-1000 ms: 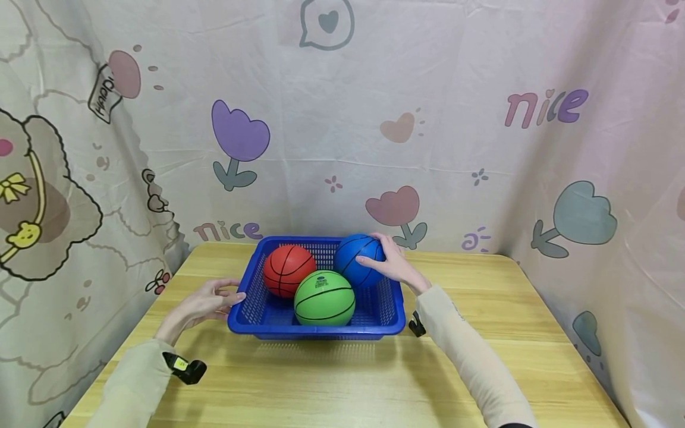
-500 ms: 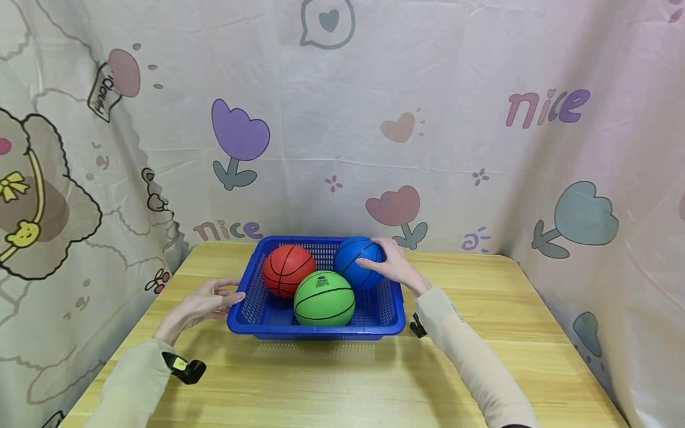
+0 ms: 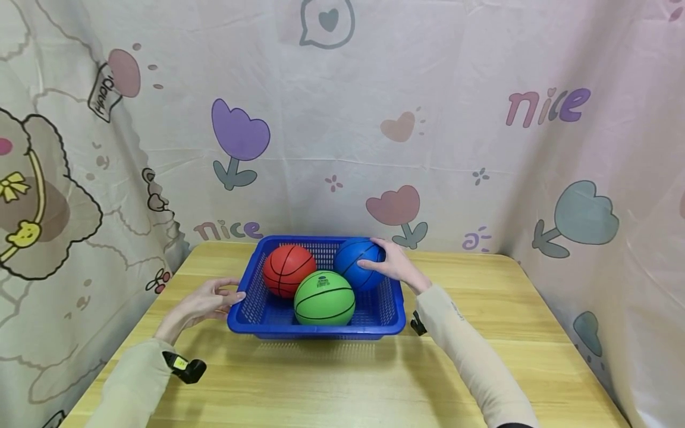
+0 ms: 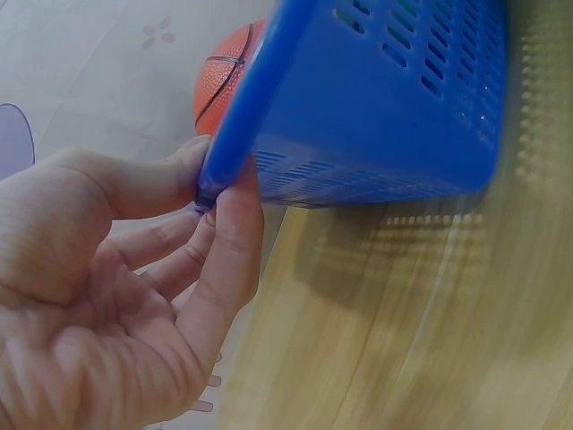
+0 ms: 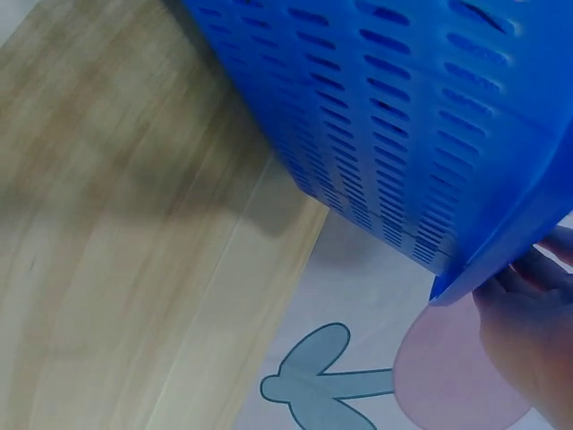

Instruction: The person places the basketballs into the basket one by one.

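A blue plastic basket (image 3: 321, 329) with slotted sides stands on the wooden table. In it are a red ball (image 3: 283, 270), a green ball (image 3: 324, 303) and a blue ball (image 3: 350, 260), all marked with black basketball lines. My left hand (image 3: 206, 302) pinches the basket's left rim between thumb and fingers, as the left wrist view shows up close. At the basket's right back, my right hand (image 3: 395, 264) grips the blue ball, thumb on the near side and fingers over the far side. The right wrist view shows only part of that hand (image 5: 533, 336) behind the basket rim.
The pale wooden table (image 3: 481, 297) reaches out on both sides of the basket and in front of it. A printed curtain (image 3: 321, 137) hangs close behind the table's back edge and along both sides.
The blue ball and my right hand have come down slightly in the basket over the first half second. My left hand, the basket and the other balls have kept their places.
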Available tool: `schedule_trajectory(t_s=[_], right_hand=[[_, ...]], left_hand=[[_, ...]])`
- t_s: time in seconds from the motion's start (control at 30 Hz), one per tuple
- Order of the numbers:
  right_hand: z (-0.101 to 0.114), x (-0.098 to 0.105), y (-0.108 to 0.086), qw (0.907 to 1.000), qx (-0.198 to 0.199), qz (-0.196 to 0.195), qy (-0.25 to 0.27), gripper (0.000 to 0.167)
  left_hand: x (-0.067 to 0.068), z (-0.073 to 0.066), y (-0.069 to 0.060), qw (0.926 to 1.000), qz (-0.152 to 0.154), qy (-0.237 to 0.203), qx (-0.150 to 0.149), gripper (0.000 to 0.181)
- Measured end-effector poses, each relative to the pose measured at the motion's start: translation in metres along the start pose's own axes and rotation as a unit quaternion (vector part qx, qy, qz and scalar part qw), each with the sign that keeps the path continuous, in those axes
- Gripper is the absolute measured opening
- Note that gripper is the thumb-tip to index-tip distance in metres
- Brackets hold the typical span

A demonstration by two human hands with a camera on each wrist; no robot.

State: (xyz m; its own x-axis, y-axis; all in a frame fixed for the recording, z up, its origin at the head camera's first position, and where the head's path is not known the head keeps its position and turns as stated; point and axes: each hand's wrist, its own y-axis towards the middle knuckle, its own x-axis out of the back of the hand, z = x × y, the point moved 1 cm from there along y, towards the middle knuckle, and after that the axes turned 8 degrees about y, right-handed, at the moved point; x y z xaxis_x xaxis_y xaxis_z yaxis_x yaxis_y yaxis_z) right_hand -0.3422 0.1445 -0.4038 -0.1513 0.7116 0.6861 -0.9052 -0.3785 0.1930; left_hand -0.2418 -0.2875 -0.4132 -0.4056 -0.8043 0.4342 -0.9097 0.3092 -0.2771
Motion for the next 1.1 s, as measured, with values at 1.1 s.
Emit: schedule_trajectory(t_s=[1.1], right_hand=[[-0.0043, -0.0025, -0.0021, 0.9976, -0.024, 0.056, -0.032, 0.082]], left_hand=[[-0.0007, 0.0, 0.001, 1.0, -0.003, -0.002, 0.008, 0.072]])
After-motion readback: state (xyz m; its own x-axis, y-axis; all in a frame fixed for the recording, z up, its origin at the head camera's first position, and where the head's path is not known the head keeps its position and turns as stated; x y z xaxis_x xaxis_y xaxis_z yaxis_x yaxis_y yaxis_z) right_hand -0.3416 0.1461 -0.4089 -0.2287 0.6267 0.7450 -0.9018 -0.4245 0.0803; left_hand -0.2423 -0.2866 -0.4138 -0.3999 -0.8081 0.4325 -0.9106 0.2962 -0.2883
